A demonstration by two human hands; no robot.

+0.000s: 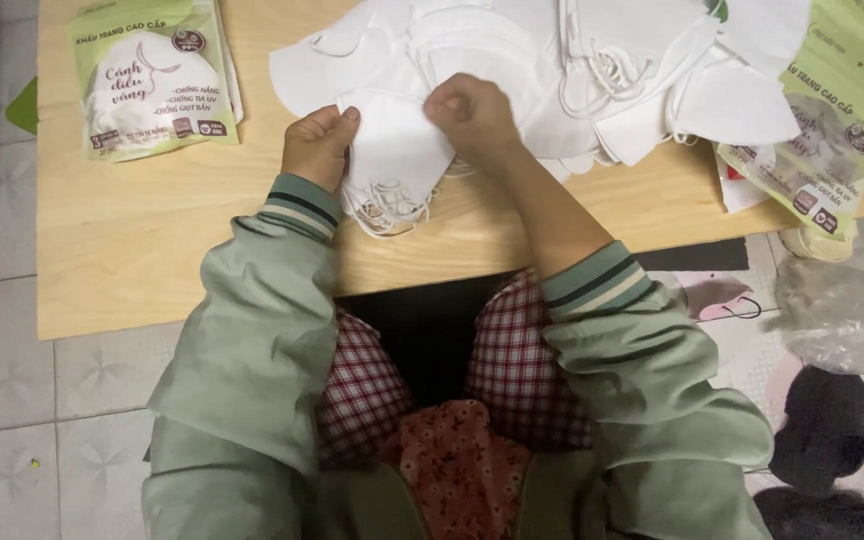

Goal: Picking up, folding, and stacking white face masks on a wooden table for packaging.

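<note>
Both hands — left hand (317, 145), right hand (472, 112) — pinch 1 folded white mask (392, 150) by its top corners, steadying it above the wooden table (152, 240).

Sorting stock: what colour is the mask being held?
White, plain; the folded mask shows best in the head view.

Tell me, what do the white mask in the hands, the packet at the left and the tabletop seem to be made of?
The white mask looks like soft, matte non-woven fabric: it folds without shine. The packet seems to be glossy plastic film, since it catches the light. The tabletop looks like pale wood or a wood-look laminate, with visible grain.
</note>
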